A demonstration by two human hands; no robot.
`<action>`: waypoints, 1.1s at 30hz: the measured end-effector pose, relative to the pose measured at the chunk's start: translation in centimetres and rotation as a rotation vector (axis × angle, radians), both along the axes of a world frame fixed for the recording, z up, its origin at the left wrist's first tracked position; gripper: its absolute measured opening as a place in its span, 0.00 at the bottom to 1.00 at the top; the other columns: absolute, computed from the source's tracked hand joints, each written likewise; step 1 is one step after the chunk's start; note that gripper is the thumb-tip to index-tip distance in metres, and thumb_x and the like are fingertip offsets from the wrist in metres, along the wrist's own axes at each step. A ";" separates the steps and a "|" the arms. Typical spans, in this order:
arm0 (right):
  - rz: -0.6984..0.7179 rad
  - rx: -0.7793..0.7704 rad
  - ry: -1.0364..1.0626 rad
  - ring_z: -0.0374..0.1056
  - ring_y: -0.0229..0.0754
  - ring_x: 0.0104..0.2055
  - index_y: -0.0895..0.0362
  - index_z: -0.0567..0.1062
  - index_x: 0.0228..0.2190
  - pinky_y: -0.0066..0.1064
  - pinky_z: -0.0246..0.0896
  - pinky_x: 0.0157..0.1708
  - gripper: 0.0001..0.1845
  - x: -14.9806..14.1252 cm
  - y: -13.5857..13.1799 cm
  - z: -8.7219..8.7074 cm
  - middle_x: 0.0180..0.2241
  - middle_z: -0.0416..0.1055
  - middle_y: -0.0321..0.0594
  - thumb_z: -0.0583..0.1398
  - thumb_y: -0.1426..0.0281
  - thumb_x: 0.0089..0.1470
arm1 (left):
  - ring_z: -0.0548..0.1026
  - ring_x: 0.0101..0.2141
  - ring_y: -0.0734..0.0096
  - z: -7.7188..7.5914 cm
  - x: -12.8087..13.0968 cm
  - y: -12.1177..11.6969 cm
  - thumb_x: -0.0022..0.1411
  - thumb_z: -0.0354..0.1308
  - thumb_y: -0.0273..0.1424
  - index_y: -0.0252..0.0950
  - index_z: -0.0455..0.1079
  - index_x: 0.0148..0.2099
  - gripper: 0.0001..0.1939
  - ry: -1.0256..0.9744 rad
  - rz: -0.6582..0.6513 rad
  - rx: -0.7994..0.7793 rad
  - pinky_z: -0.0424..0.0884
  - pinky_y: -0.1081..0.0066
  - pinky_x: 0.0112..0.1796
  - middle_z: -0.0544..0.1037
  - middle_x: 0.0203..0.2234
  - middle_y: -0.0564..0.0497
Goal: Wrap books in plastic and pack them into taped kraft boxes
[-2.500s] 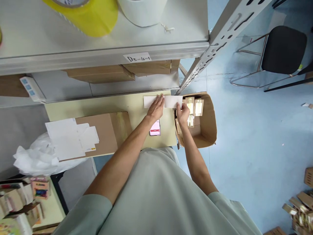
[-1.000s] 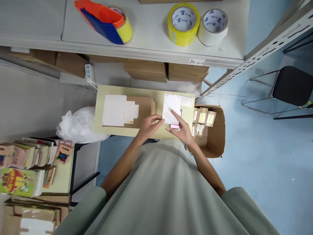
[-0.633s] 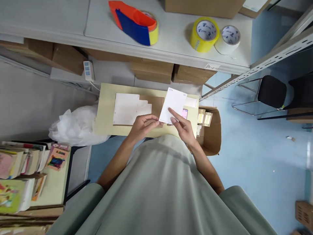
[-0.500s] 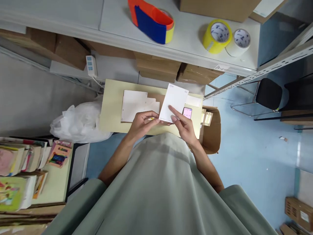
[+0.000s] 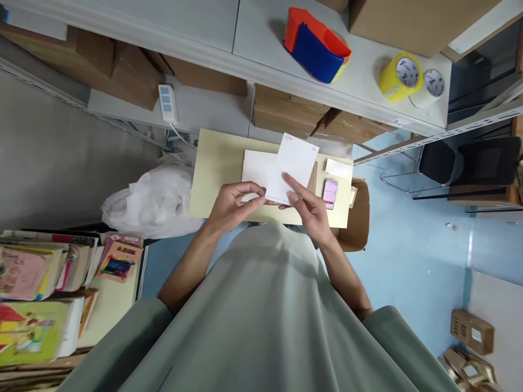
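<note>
Both my hands hold up a white card (image 5: 292,163) with small print along its top edge and bottom edge. My right hand (image 5: 312,212) grips its lower right part, the index finger and thumb lying across its face. At the lower left corner, my left hand (image 5: 237,204) pinches the edge between thumb and fingertips. Behind the card, more white card or paper (image 5: 258,166) lies on the pale yellow table (image 5: 216,158), partly hidden. A smartphone (image 5: 329,193) with a lit pink screen and a white slip (image 5: 338,168) lie to the right.
A grey shelf (image 5: 261,41) above carries tape rolls (image 5: 400,76) and an orange and blue band (image 5: 316,49). White plastic bags (image 5: 153,201) bulge left of the table; an open cardboard box (image 5: 359,220) stands right. Books (image 5: 36,272) fill the lower left; a power strip (image 5: 168,103) sits behind.
My view has shifted, so the table and shelf sit further right in the picture. The card overlaps the white paper on the table more. Both hands keep their hold.
</note>
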State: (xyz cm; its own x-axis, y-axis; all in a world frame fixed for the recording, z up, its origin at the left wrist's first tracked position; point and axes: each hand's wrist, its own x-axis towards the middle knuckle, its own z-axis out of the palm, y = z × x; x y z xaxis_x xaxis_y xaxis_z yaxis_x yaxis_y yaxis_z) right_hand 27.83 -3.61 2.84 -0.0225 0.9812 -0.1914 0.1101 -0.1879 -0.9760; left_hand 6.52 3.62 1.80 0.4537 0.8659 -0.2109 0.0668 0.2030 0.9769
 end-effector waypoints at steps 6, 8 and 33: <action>0.018 -0.032 0.001 0.72 0.56 0.67 0.40 0.68 0.74 0.56 0.83 0.57 0.37 -2.6 0.3 0.2 0.67 0.75 0.35 0.56 0.39 0.72 | 0.84 0.40 0.56 -0.6 -2.6 0.3 0.60 0.69 0.42 0.39 0.79 0.35 0.12 -0.033 0.000 0.027 0.79 0.59 0.48 0.85 0.33 0.47; 0.033 -0.057 -0.002 0.74 0.56 0.65 0.40 0.67 0.74 0.54 0.84 0.57 0.38 -3.0 0.4 0.3 0.69 0.73 0.36 0.57 0.40 0.72 | 0.84 0.40 0.55 -0.6 -3.1 0.2 0.61 0.69 0.42 0.38 0.79 0.35 0.12 -0.044 0.012 0.032 0.79 0.59 0.48 0.85 0.33 0.47; -0.022 0.244 -0.638 0.72 0.48 0.44 0.46 0.88 0.43 0.42 0.76 0.46 0.06 -8.6 1.2 1.3 0.40 0.76 0.42 0.68 0.65 0.70 | 0.84 0.41 0.62 -1.0 -7.0 0.8 0.70 0.62 0.39 0.41 0.81 0.41 0.10 0.147 -0.092 0.341 0.78 0.65 0.47 0.87 0.40 0.49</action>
State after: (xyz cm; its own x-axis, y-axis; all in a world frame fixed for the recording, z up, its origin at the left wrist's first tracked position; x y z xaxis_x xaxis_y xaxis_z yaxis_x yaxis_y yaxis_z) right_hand 19.27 -2.37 4.13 0.0420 0.9969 0.0665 0.6766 0.0206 -0.7360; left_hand -0.49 4.40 0.77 0.5188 0.8548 0.0137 0.2145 -0.1456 0.9658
